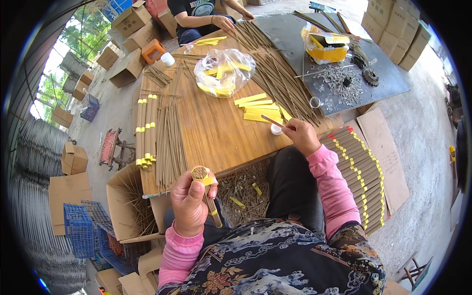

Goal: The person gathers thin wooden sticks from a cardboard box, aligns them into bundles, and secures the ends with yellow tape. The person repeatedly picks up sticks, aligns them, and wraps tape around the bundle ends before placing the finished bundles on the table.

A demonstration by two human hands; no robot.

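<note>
Gripping a stick bundle (200, 172) at lower center: left hand (191, 206) is closed round it, end tilted up, thumb on a yellow strip (205, 181) near the top, likely so the strip can't slip. Right hand (302, 135), right of center, is pinched shut on a thin flat stick (273, 122), gripped at one end, presumably to leave the tip free. White tub (276, 129) sits just beside that hand, yellow strips (260, 114) fanned next to it; looks like a short-reach layout. Loose sticks (169, 142) lie roughly parallel left of center, probably for easy gathering. Banded bundles (146, 130) sit at the table's left edge, more stacked (356, 177) at right, lined up seemingly to save space. Co-worker's hands (223, 23) at top, over more sticks.
</note>
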